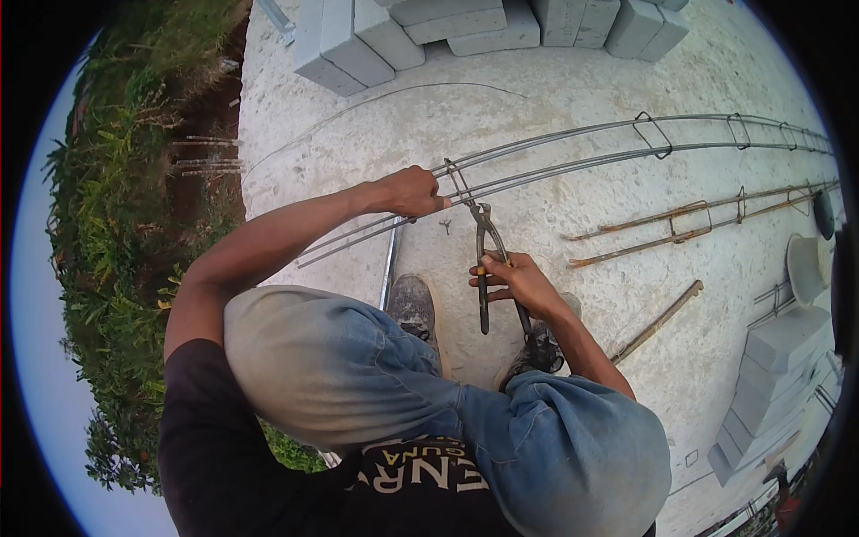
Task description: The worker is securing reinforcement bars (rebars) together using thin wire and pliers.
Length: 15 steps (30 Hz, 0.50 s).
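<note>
Long steel reinforcing bars (573, 168) run from near my knees off to the far right, with square wire stirrups (652, 135) spaced along them. My left hand (411, 192) is closed around the bars near their left end, just left of a stirrup (458, 182). In my right hand (516, 284) are end-cutting pincers (484, 246), dark with yellow bands on the handles. Their jaws meet the bars by that stirrup's lower corner; whether they grip a tie wire there is too small to tell. The handles stand apart, with my fingers around them.
Grey blocks (474, 22) are stacked at the far side, and more blocks (769, 367) stand at the right. A second, rusty bar frame (680, 224) and a loose rusty rod (658, 320) lie on the pale concrete. The slab's left edge (243, 116) drops toward soil and greenery.
</note>
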{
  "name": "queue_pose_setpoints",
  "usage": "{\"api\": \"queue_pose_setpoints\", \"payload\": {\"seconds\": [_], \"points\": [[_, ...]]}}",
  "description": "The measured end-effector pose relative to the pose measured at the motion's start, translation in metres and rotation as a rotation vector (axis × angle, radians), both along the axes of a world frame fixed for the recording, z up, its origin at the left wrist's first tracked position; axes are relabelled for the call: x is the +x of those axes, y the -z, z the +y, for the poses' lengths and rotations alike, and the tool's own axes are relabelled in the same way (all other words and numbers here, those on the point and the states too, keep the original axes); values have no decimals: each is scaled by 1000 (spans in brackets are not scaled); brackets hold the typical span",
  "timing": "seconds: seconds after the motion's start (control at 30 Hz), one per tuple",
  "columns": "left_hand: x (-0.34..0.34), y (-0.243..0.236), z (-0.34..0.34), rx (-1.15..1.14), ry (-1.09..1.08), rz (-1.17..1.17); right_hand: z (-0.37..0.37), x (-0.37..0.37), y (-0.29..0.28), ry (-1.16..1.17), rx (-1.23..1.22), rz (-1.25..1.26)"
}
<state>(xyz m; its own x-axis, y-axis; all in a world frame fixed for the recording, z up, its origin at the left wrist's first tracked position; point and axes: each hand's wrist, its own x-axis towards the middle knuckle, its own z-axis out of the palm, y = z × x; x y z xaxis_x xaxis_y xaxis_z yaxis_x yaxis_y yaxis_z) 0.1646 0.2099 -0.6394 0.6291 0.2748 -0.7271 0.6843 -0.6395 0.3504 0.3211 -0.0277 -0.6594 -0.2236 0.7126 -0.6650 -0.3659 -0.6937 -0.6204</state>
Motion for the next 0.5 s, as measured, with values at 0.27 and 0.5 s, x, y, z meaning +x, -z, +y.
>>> {"api": "queue_pose_setpoints", "payload": {"seconds": [0.27,0.5], "points": [[-1,7,-1,-34,16,31,-5,-16,12,-9,-23,-26],[-3,10,0,-27,51,-6,4,-18,12,47,-20,82]]}}
